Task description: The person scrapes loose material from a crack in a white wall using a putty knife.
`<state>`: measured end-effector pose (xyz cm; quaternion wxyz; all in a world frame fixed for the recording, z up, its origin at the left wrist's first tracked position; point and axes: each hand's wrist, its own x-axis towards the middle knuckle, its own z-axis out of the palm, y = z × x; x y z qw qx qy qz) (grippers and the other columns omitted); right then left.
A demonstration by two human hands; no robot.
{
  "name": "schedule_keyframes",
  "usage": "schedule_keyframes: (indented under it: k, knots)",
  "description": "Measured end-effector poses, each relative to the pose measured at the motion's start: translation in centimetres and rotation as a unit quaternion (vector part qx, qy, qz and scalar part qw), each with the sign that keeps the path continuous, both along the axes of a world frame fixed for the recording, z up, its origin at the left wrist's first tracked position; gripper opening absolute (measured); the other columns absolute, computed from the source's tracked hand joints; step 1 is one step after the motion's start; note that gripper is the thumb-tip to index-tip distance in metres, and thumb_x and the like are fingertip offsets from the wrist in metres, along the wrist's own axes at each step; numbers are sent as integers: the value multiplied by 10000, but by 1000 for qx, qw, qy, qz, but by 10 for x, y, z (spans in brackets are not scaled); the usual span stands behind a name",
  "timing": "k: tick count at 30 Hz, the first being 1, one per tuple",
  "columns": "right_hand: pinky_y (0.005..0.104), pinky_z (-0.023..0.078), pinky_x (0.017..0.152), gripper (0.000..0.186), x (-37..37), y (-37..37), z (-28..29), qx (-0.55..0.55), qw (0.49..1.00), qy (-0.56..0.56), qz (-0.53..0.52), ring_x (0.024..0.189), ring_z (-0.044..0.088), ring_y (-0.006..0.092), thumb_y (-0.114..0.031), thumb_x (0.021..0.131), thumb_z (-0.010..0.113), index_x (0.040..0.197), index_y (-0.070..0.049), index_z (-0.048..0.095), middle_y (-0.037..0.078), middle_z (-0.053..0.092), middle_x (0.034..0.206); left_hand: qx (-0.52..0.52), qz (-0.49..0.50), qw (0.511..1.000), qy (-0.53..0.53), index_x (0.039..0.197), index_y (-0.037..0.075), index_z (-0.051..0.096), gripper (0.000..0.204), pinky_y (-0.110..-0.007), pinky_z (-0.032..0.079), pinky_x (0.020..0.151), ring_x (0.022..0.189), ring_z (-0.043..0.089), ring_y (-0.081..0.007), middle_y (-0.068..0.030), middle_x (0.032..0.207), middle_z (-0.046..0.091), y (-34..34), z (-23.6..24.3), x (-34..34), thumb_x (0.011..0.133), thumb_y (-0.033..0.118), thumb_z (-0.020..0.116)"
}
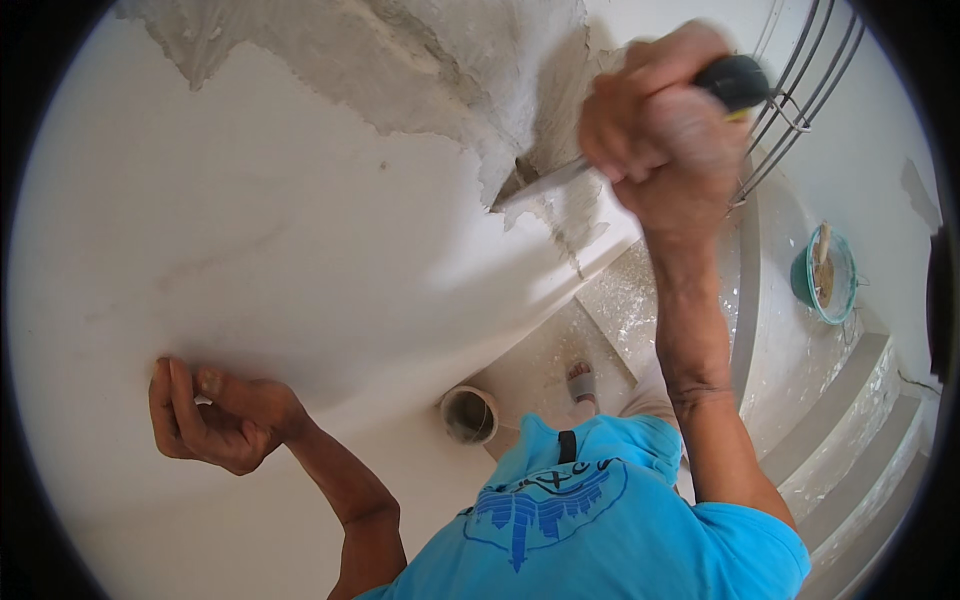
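My right hand is clenched around the black handle of a scraper, and its metal blade digs under the edge of the white paint where bare grey plaster shows. My left hand rests against the white wall at the lower left with fingers curled and nothing in it. My blue shirt fills the bottom of the view.
A teal bucket with a tool in it stands on the landing at right. Stair steps descend at the lower right. A metal railing runs at the upper right. A small round container sits on the floor by my sandalled foot.
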<state>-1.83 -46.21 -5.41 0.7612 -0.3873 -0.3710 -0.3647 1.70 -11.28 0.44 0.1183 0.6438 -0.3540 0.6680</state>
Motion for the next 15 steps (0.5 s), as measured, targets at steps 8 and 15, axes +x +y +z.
schedule_keyframes:
  k: [8, 15]
  knots:
    - [244, 379, 378, 76, 2, 8, -7, 12, 998, 39, -49, 432, 419, 84, -100, 923, 581, 944, -30, 560, 15, 457, 593, 12, 13, 1000, -12, 1031, -90, 646, 145, -334, 538, 786, 963, 610, -237, -161, 1130, 527, 0, 1, 0, 948, -4, 565]
    - [237, 376, 374, 74, -4, 30, -27, 110, 987, 111, -27, 422, 476, 87, -41, 801, 629, 835, 18, 601, 42, 554, 582, 14, 5, 1000, -7, 1034, -95, 641, 149, -327, 537, 791, 947, 618, -235, -163, 1134, 526, 1, -1, 2, 945, -8, 561]
